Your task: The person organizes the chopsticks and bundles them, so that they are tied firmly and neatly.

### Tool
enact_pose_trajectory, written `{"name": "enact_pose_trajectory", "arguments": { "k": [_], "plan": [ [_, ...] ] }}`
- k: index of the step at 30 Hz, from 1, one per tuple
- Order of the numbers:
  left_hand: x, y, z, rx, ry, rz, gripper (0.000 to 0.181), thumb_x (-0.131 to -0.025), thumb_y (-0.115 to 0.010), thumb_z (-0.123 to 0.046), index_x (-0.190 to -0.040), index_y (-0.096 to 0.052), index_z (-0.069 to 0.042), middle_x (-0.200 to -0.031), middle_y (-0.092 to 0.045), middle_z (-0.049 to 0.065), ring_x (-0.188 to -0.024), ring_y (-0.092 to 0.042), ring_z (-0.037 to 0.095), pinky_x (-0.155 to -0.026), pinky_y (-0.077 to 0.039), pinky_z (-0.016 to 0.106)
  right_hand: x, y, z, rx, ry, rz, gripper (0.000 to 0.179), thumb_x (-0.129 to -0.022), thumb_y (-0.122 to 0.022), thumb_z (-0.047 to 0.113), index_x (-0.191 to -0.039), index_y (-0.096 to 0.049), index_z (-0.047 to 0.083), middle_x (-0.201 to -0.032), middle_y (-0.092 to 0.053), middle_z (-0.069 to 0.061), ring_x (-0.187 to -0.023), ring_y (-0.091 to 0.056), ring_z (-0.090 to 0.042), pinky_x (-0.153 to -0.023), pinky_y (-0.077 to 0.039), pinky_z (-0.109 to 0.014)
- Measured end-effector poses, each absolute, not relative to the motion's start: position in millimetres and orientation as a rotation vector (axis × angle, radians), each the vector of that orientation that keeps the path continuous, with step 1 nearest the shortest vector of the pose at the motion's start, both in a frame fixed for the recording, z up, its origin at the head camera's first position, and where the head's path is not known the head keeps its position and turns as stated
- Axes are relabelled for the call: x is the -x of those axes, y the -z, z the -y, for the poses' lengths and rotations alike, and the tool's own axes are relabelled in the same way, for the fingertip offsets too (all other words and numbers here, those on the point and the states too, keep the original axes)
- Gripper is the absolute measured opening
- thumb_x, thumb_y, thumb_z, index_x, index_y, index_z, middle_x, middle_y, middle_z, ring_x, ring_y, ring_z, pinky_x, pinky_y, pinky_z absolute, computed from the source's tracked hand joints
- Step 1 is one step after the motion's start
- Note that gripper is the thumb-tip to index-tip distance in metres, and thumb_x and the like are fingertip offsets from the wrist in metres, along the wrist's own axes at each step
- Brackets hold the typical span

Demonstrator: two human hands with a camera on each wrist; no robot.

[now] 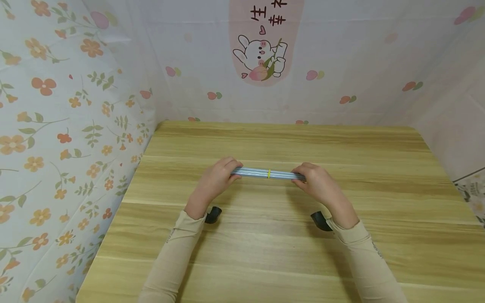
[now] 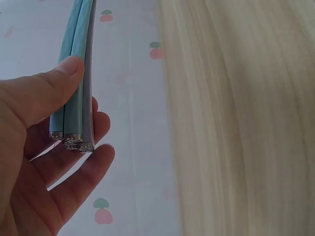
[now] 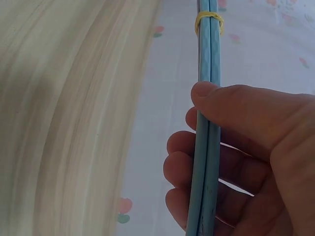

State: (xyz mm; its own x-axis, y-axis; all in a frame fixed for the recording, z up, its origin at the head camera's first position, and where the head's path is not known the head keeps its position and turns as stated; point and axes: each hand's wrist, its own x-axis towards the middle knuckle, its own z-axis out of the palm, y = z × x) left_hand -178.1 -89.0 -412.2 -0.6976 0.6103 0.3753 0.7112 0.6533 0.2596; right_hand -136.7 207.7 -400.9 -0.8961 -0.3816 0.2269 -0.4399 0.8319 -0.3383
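A bundle of slim, pale blue pencil-like sticks (image 1: 254, 172) is held level above the table, bound by a yellow rubber band (image 1: 269, 174). My left hand (image 1: 219, 176) pinches its left end between thumb and fingers. In the left wrist view, the silvery patterned stick ends (image 2: 73, 142) line up unevenly beside the fingertips, and one stick (image 2: 88, 98) looks more lilac-grey. At the other end, my right hand (image 1: 318, 183) grips the bundle, thumb in front and fingers curled behind. The right wrist view shows the band (image 3: 209, 20) just beyond that thumb.
Below the hands spreads a wood-grain table (image 1: 265, 252). A white cloth with a rabbit print (image 1: 261, 59) hangs behind its far edge, and a flowered cloth (image 1: 57, 147) hangs at the left. Black wrist-worn pieces (image 1: 213, 215) stick out by both cuffs.
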Motion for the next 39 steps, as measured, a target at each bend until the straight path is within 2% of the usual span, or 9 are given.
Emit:
{"name": "enact_pose_trajectory", "arguments": {
  "k": [10, 18, 29, 33, 39],
  "plan": [
    [179.1, 422.4, 85.9, 1.046, 0.569, 2.664, 0.029, -0.079, -0.076, -0.017, -0.105, -0.068, -0.004, -0.098, -0.069, 0.006, -0.087, -0.067, 0.019, -0.076, -0.054, 0.032, 137.0, 418.3, -209.4, -0.637, -0.512, 2.895, 0.022, -0.081, -0.075, 0.011, -0.099, -0.071, 0.0, -0.088, -0.07, -0.009, -0.069, -0.06, -0.014, -0.063, -0.051, -0.031],
    [179.4, 429.7, 84.9, 1.056, 0.467, 2.683, 0.029, -0.077, -0.077, -0.022, -0.101, -0.07, -0.007, -0.098, -0.071, 0.005, -0.092, -0.066, 0.022, -0.08, -0.054, 0.033, 138.6, 434.1, -211.9, -0.635, -0.486, 2.905, 0.023, -0.081, -0.075, 0.014, -0.1, -0.071, 0.002, -0.092, -0.071, -0.01, -0.079, -0.066, -0.021, -0.069, -0.054, -0.038],
    [182.2, 437.8, 82.3, 1.071, 0.402, 2.711, 0.028, -0.076, -0.078, -0.022, -0.1, -0.071, -0.009, -0.099, -0.073, 0.004, -0.09, -0.064, 0.022, -0.08, -0.053, 0.031, 142.5, 447.1, -214.4, -0.679, -0.444, 2.839, 0.021, -0.078, -0.078, 0.018, -0.094, -0.074, 0.006, -0.084, -0.06, -0.003, -0.073, -0.05, -0.015, -0.06, -0.045, -0.028],
    [182.3, 439.6, 80.6, 1.053, 0.374, 2.745, 0.028, -0.076, -0.078, -0.022, -0.1, -0.071, -0.009, -0.1, -0.073, 0.003, -0.089, -0.063, 0.021, -0.079, -0.052, 0.031, 142.7, 451.6, -213.9, -0.67, -0.448, 2.871, 0.022, -0.078, -0.079, 0.021, -0.095, -0.074, 0.008, -0.084, -0.06, -0.002, -0.073, -0.051, -0.014, -0.059, -0.045, -0.028],
    [182.4, 442.6, 78.3, 1.033, 0.338, 2.812, 0.03, -0.077, -0.077, -0.023, -0.103, -0.07, -0.01, -0.103, -0.072, 0.003, -0.094, -0.064, 0.022, -0.086, -0.052, 0.034, 143.2, 457.3, -214.3, -0.665, -0.46, 2.9, 0.023, -0.078, -0.079, 0.022, -0.096, -0.073, 0.008, -0.086, -0.062, -0.003, -0.078, -0.056, -0.017, -0.063, -0.049, -0.032]
  ]
}}
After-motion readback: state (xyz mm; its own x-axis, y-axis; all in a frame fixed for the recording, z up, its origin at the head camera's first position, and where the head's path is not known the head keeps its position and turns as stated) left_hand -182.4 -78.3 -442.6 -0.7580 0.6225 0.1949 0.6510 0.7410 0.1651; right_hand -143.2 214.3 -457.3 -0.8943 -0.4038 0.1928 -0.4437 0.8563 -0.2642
